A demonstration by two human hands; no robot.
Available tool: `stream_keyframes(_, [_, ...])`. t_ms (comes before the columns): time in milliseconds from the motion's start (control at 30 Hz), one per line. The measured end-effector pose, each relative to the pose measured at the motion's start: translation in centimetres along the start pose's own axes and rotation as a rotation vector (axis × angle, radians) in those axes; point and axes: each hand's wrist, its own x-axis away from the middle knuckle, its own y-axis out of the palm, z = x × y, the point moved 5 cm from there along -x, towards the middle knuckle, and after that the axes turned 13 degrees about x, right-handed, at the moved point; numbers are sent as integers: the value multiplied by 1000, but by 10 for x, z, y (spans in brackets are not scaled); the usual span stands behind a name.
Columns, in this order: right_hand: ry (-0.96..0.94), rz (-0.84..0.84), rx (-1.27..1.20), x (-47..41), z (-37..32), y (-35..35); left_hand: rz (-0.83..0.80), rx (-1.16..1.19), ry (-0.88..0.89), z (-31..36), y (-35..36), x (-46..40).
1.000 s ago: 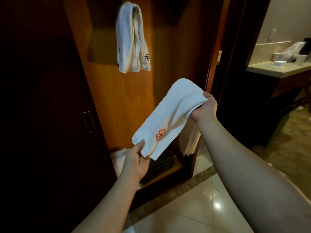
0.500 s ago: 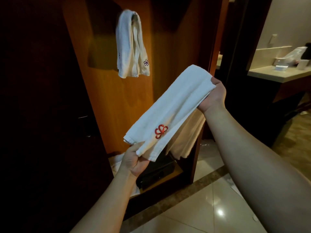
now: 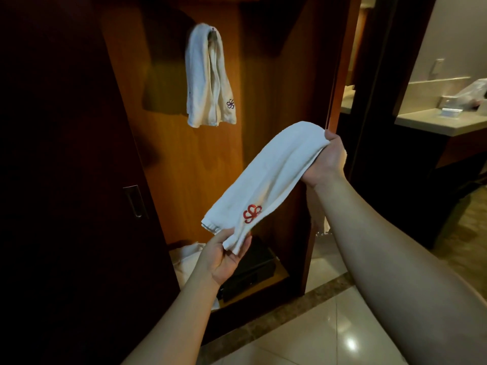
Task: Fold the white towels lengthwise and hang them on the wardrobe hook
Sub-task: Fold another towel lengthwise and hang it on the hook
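A white towel with a red emblem (image 3: 266, 177) stretches slantwise between my hands, folded into a long narrow strip in front of the open wardrobe. My left hand (image 3: 224, 256) holds its lower end between thumb and fingers. My right hand (image 3: 328, 160) grips its upper end, and a loose part hangs down behind my right forearm. Another white towel with a purple emblem (image 3: 207, 77) hangs folded over the wardrobe hook (image 3: 213, 32) on the wooden back panel, above and left of my hands.
A dark sliding door with a recessed handle (image 3: 135, 201) covers the wardrobe's left side. On the wardrobe's bottom shelf sit a dark box (image 3: 253, 270) and more white cloth (image 3: 184, 259). To the right, a doorway shows a countertop (image 3: 442, 122). Glossy floor tiles (image 3: 316, 335) lie below.
Both hands have lifted the towel and drawn it narrower; the part that hung in the middle is now gathered in. The view has shifted a little downward.
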Motion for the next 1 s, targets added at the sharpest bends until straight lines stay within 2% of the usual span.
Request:
stream_keyframes(167, [-82, -93, 90, 3, -12, 27, 179, 96, 141, -4, -4, -23])
stream_keyframes(233, [-57, -136, 133, 4, -12, 38, 259, -52, 155, -9, -2, -30])
stream_keyframes(300, [-40, -183, 181, 2, -12, 50, 376, -336, 194, -11, 1, -33])
stream_keyframes(367, [-28, -199, 263, 0, -9, 63, 491, -536, 323, -7, 8, -29])
stream_keyframes(400, [-18, -194, 329, 0, -7, 69, 483, -566, 389, -5, 16, -26])
stream_keyframes(467, [-8, -203, 449, 2, -3, 83, 315, -587, 437, -7, 45, -19])
stream_keyframes(567, [-45, -243, 606, 11, -1, 102, -56, -611, 397, -21, 97, -11])
stream_keyframes(633, [-83, -261, 779, 16, -2, 113, -203, -722, 391, -24, 125, -12])
stream_keyframes(700, [-92, -331, 950, 20, 1, 126, -311, -690, 352, -24, 154, -14])
stream_keyframes(800, [-156, -440, 1076, 21, -2, 144, -400, -449, 261, -26, 185, -16])
stream_keyframes(867, [-203, -471, 1145, 19, -8, 155, -394, -312, 239, -23, 199, -21])
stream_keyframes(1000, [-188, -497, 1200, 11, -10, 169, -348, -223, 370, 14, 217, -37])
